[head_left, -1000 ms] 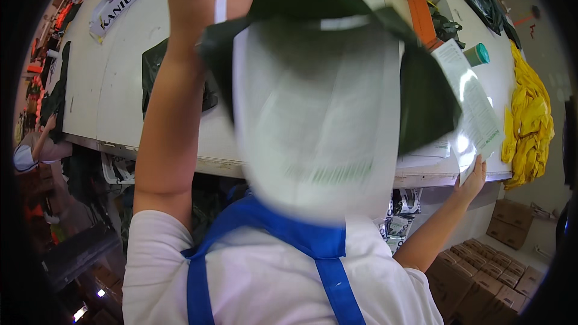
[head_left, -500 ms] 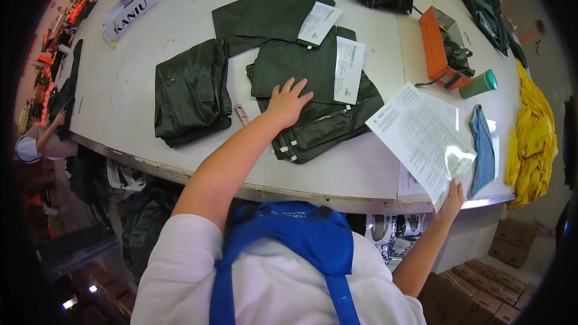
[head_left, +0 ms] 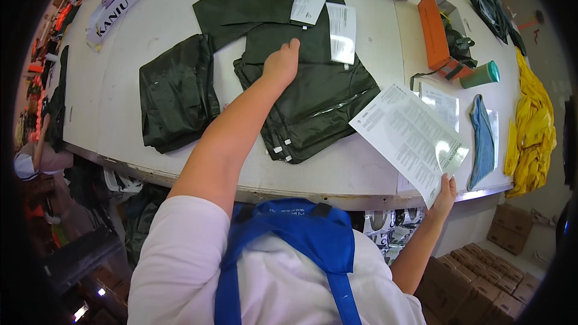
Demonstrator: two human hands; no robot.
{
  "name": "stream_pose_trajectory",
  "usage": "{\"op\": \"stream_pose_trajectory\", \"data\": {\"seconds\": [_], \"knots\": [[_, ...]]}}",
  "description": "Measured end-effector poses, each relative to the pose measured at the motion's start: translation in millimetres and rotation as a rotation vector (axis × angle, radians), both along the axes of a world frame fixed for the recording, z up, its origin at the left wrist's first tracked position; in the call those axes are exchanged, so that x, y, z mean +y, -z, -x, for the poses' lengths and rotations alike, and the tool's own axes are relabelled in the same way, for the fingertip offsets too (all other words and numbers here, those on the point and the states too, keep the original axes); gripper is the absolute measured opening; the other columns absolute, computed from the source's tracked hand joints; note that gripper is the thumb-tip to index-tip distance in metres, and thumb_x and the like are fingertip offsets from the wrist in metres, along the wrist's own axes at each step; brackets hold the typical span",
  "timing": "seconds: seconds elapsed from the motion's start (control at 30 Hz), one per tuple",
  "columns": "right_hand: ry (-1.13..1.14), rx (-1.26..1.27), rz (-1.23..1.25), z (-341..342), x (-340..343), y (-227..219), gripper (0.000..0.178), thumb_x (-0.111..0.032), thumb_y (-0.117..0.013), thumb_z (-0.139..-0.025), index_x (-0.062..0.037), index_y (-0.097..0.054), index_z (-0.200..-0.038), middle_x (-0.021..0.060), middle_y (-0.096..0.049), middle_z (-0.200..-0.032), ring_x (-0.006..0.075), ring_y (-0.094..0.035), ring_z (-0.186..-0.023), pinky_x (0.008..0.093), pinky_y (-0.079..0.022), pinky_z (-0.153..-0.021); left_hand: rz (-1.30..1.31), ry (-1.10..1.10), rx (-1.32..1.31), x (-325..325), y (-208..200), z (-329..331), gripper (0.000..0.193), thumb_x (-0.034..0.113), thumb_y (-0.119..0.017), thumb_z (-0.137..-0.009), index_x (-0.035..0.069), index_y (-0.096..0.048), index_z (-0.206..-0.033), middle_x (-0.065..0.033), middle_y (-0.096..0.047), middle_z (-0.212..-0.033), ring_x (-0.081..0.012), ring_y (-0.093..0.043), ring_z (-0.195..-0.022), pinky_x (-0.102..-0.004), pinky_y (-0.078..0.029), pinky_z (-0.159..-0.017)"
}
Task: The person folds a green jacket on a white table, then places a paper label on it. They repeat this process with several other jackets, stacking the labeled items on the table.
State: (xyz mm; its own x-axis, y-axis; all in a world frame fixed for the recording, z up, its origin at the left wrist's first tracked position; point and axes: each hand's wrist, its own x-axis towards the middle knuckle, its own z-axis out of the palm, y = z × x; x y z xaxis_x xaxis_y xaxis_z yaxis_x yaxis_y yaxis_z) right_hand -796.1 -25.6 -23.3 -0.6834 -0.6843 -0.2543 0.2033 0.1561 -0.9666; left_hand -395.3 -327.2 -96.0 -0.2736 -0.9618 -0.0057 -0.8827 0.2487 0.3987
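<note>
My left hand [head_left: 282, 65] is closed, fingers together, at the near edge of a folded dark green garment [head_left: 262, 41]; its fingertips are partly hidden. A white printed card [head_left: 342, 35] lies on that garment's right side. Beneath it is another shiny dark green folded garment [head_left: 322, 105] with small white tags at its near corner. By its lower corner, my right hand [head_left: 444, 195] grips a large white printed sheet [head_left: 406, 135], tilted over the table's right part. Farther back, another folded dark green garment [head_left: 271, 0] carries a white card [head_left: 310, 3].
A folded dark green bundle [head_left: 177, 93] lies left. To the right are an orange box [head_left: 433, 36], a green-lidded cup [head_left: 481, 74], blue cloth [head_left: 480, 144] and yellow fabric [head_left: 533, 120]. A white box [head_left: 113, 12] stands far left. Another person [head_left: 45, 153] is at the left.
The folded garment with its card has shifted away from me across the pile. My left hand has moved with it, its spread fingers now drawn together. The right hand still holds the sheet.
</note>
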Motion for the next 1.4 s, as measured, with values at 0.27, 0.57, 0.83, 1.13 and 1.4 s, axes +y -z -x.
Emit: {"op": "stream_pose_trajectory", "data": {"seconds": [0.27,0.57,0.83,1.13,1.4], "knots": [[-0.178,-0.058,-0.192,-15.9,0.1,-18.4,0.022,-0.009,-0.054,-0.092,0.0048,-0.059,-0.109,0.0084,-0.065,-0.097,0.0109,-0.061,-0.079,0.0225,-0.049,-0.068,-0.021,0.331,0.034,86.6,7.6,31.6,0.026,0.013,-0.061,-0.079,0.006,-0.051,-0.101,-0.0149,-0.056,-0.099,-0.0344,-0.056,-0.092,-0.0418,-0.049,-0.076],[-0.074,0.076,-0.131,-44.9,-23.7,-22.2,0.020,-0.011,-0.055,-0.093,0.0039,-0.061,-0.104,0.0055,-0.065,-0.091,0.0083,-0.059,-0.079,0.0218,-0.047,-0.071,-0.091,0.312,0.366,124.6,-57.6,46.0,0.017,0.006,-0.053,-0.081,0.006,-0.049,-0.098,-0.0159,-0.059,-0.093,-0.0367,-0.059,-0.082,-0.0443,-0.049,-0.069],[-0.507,0.065,-0.123,-149.4,-39.1,26.5,0.024,-0.010,-0.050,-0.095,0.0017,-0.054,-0.116,0.0073,-0.062,-0.102,0.0100,-0.056,-0.090,0.0249,-0.046,-0.078,-0.141,0.548,0.441,178.7,-79.7,72.6,0.017,0.004,-0.056,-0.079,0.006,-0.054,-0.096,-0.0129,-0.056,-0.090,-0.0348,-0.059,-0.080,-0.0404,-0.050,-0.067],[-0.638,0.175,0.176,-183.9,-139.4,-45.8,0.043,-0.021,-0.050,-0.096,-0.0001,-0.042,-0.133,0.0133,-0.056,-0.121,0.0193,-0.055,-0.105,0.0310,-0.044,-0.091,0.603,0.312,0.259,101.1,-158.8,17.9,0.029,0.003,-0.060,-0.078,0.003,-0.061,-0.107,-0.0127,-0.060,-0.095,-0.0306,-0.059,-0.082,-0.0357,-0.051,-0.071],[0.384,1.110,-0.847,43.9,-66.2,108.9,0.087,-0.046,-0.073,-0.076,0.0097,-0.037,-0.132,0.0257,-0.036,-0.137,0.0354,-0.038,-0.125,0.0449,-0.029,-0.105,0.036,0.271,0.118,105.8,-27.1,-5.5,0.061,0.023,-0.069,-0.077,0.007,-0.045,-0.131,-0.0151,-0.048,-0.128,-0.0346,-0.048,-0.116,-0.0414,-0.040,-0.098]]}}
